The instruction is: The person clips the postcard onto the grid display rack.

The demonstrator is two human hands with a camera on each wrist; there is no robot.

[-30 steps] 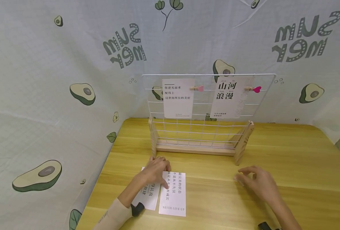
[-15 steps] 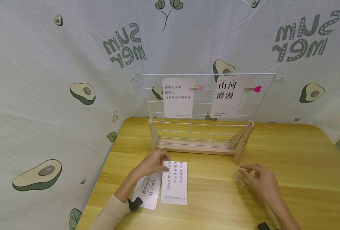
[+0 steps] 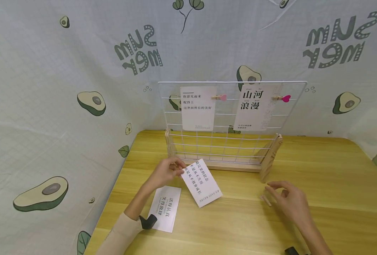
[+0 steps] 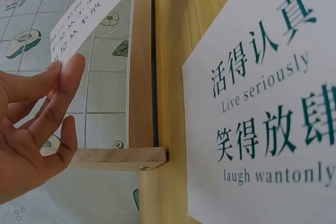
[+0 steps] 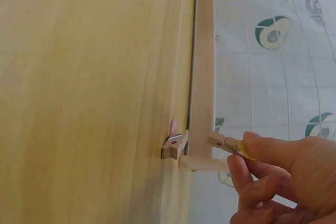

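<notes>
My left hand (image 3: pixel 166 173) pinches the corner of a white card (image 3: pixel 202 183) printed with Chinese text and "NEVER GIVE UP". The card is tilted and raised before the rack. Below that hand, a second card (image 3: pixel 165 209) lies flat on the table; in the left wrist view it reads "Live seriously, laugh wantonly". To the right, my right hand (image 3: pixel 289 202) holds a small wooden clothespin (image 5: pixel 224 142) by its yellow end between thumb and index finger. Another wooden clothespin (image 5: pixel 175 145), with a pink part, rests on the table beside the rack's foot.
A white wire grid rack (image 3: pixel 220 145) on a wooden stand (image 3: pixel 266 166) occupies the table's back. Two cards hang on it, a left one (image 3: pixel 197 117) and a right one (image 3: pixel 250 115), each with a heart clothespin. A printed curtain (image 3: pixel 80 53) hangs behind.
My left hand has moved up toward the rack and lifted the "NEVER GIVE UP" card off the table, swinging its lower end rightward. The right hand has barely moved.
</notes>
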